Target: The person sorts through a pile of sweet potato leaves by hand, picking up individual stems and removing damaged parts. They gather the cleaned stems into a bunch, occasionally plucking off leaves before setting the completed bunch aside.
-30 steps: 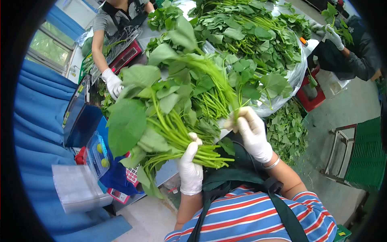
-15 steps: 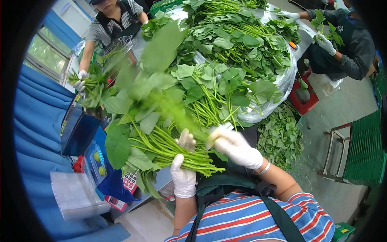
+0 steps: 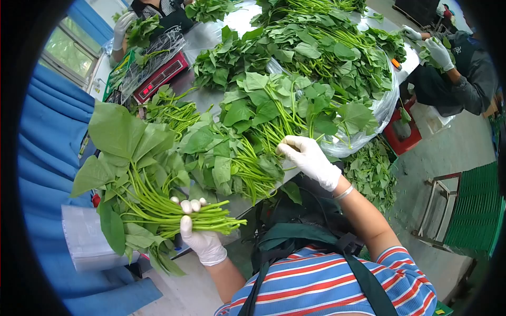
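My left hand [image 3: 203,242], in a white glove, is wrapped round a bunch of sweet potato greens [image 3: 163,205]. The cut stem ends point right and the broad leaves spread to the upper left. My right hand [image 3: 313,160], also gloved, is at the near edge of a heap of the same greens [image 3: 263,118]. Its thumb and fingers are pinched together against the stem ends there; what lies between the fingertips is hidden. Just left of it, a smaller cluster of greens [image 3: 226,158] lies at the table's near edge.
A red scale [image 3: 161,79] stands at the back left, before a co-worker holding greens. Another co-worker [image 3: 448,73] handles greens at the right. Clear plastic bags [image 3: 81,237] hang at lower left. A red stool [image 3: 403,131] and green crate [image 3: 472,208] are on the right.
My left hand has moved left and slightly down with its bunch. My right hand has moved up to the heap; the blurred stem near it no longer shows. The co-worker at left has drawn back.
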`<state>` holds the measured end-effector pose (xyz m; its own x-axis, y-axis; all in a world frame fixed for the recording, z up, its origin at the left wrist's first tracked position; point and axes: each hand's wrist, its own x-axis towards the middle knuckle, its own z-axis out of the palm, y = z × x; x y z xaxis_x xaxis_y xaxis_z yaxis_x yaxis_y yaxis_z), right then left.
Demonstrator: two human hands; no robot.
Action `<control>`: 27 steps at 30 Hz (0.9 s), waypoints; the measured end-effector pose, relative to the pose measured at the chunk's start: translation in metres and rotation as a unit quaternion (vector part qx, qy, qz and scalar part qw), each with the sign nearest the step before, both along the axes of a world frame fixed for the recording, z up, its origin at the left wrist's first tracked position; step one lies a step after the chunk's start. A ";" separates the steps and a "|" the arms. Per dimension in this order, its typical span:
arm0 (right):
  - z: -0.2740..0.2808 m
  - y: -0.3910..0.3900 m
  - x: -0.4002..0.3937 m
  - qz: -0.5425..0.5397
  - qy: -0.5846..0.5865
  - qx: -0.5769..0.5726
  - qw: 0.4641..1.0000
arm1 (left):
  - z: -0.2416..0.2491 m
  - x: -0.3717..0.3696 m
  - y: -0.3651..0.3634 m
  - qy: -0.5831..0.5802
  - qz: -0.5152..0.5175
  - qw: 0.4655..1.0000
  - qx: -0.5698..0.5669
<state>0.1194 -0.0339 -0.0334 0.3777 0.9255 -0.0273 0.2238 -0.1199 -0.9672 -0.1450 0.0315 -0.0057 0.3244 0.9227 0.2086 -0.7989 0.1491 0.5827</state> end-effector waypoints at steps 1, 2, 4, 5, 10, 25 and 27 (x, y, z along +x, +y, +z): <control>-0.001 0.003 0.000 -0.005 0.000 0.000 1.000 | -0.002 -0.005 0.001 0.012 0.015 1.000 0.004; -0.003 0.007 -0.002 -0.003 0.000 -0.001 1.000 | -0.003 -0.006 0.001 0.012 0.016 1.000 0.003; -0.010 0.020 -0.012 0.000 -0.103 0.063 0.993 | -0.005 -0.007 -0.001 0.013 0.009 1.000 -0.020; -0.016 0.027 -0.017 -0.003 -0.152 0.060 0.987 | -0.007 -0.007 -0.002 0.013 0.012 1.000 -0.022; -0.008 0.048 -0.021 0.012 -0.198 0.074 0.977 | -0.011 -0.002 0.000 0.040 0.042 0.997 -0.048; 0.028 0.056 0.043 -0.145 0.011 0.180 0.973 | -0.021 -0.001 0.001 0.195 0.032 0.980 -0.024; 0.027 0.057 0.054 0.005 -0.168 0.017 0.986 | -0.025 -0.005 -0.001 0.175 0.032 0.982 -0.062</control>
